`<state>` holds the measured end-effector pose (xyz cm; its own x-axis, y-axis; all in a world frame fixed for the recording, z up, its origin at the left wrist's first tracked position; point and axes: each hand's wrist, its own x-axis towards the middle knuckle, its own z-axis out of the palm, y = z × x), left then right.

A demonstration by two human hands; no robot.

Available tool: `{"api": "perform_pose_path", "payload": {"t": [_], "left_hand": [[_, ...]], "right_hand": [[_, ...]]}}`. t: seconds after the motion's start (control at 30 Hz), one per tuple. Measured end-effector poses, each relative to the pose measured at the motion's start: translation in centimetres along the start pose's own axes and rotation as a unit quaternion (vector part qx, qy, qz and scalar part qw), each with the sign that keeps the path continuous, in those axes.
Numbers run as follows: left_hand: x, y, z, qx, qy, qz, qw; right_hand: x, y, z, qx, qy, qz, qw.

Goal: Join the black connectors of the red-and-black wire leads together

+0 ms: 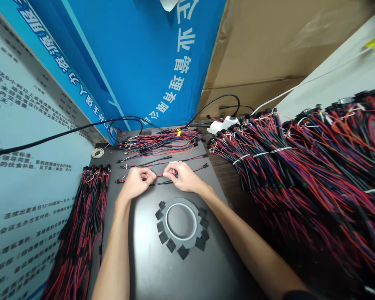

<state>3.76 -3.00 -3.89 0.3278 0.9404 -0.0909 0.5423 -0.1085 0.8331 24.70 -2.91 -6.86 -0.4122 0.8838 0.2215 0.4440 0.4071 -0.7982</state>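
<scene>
My left hand [140,181] and my right hand [181,176] pinch a thin red and black wire cable [160,175] between them, over the grey table. Its black connector end [205,166] shows past my right hand. Just beyond my fingers lie a few similar cables [156,160], stretched sideways. Closer to me, a grey ring [187,206] rests flat, with several black tape pieces [183,251] stuck around its edge.
Large tied bundles of red and black cables [278,162] fill the right side. Another bundle [84,225] hangs at the left edge. A loose cable pile [165,139] lies at the back, near a white power plug [223,125]. A coiled white cord [97,153] sits back left.
</scene>
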Motion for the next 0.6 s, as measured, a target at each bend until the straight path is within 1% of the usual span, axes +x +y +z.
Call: {"api": "perform_pose_path", "payload": {"t": [0.3, 0.6], "left_hand": [[0.36, -0.32, 0.66, -0.011, 0.014, -0.004, 1.0], [0.35, -0.38, 0.67, -0.03, 0.016, -0.003, 0.999]], "right_hand": [[0.1, -0.01, 0.25, -0.055, -0.009, 0.003, 0.998], [0.04, -0.42, 0.39, -0.085, -0.006, -0.007, 0.996]]}}
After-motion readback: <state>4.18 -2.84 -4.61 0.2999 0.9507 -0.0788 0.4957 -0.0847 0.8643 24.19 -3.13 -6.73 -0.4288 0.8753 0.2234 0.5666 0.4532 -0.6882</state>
